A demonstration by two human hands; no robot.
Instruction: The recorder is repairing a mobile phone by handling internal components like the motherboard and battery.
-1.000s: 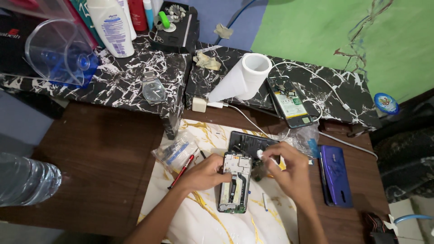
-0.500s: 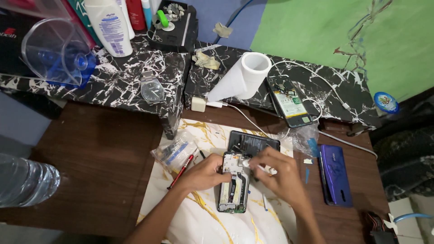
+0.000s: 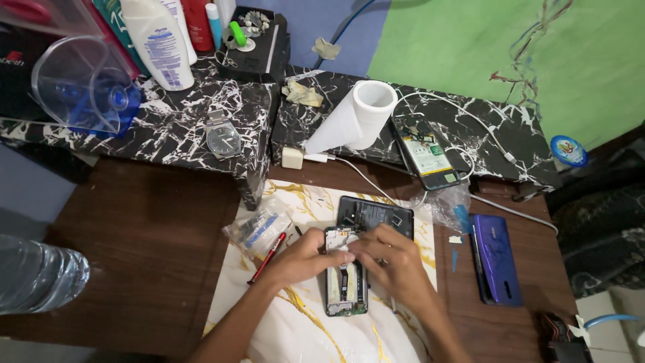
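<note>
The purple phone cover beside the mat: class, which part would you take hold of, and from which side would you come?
Grip the purple cover across its two long edges, coming from above. It lies flat on the table, long and narrow, so a pinch spans its width. Its right edge is open; a thin blue tool lies left of it, and the right hand works farther left.

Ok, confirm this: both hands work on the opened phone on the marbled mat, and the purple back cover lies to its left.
Wrong side. The head view shows the purple back cover to the right of the opened phone; both hands, left and right, do work on it, on the marbled mat.
</note>
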